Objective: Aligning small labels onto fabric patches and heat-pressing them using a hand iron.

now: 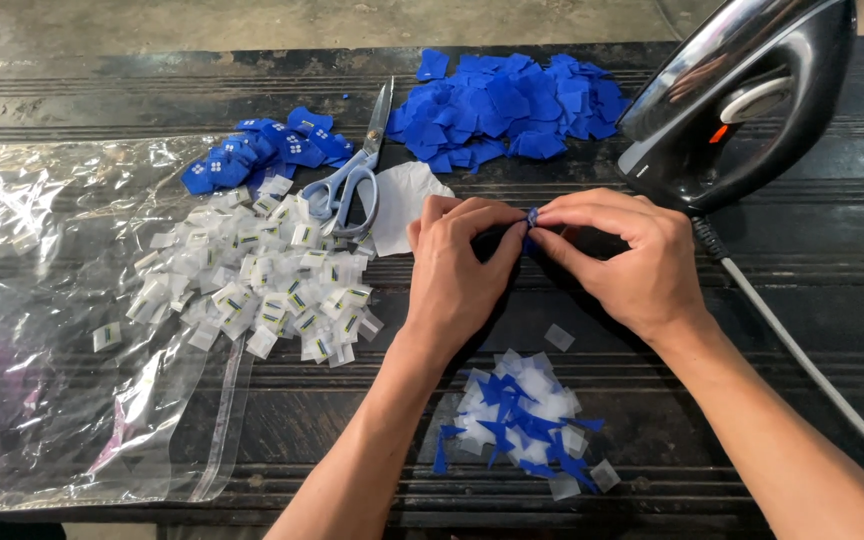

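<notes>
A: The left hand and right hand are meeting at frame centre, fingertips pinching one small blue fabric piece between them.

B: Folding or peeling it, judging by the scrap heap lying nearer, lower centre.

A: Likely. Handling it further is asking for a fine fingertip grip.

B: Room?

A: Bare tabletop is lying right; white labels are crowding left, scissors behind, the iron is standing close, upper right.

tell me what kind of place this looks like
Likely a small garment or label workshop: piles of blue fabric pieces, small white labels, scissors and an iron on a dark worktable.
</notes>
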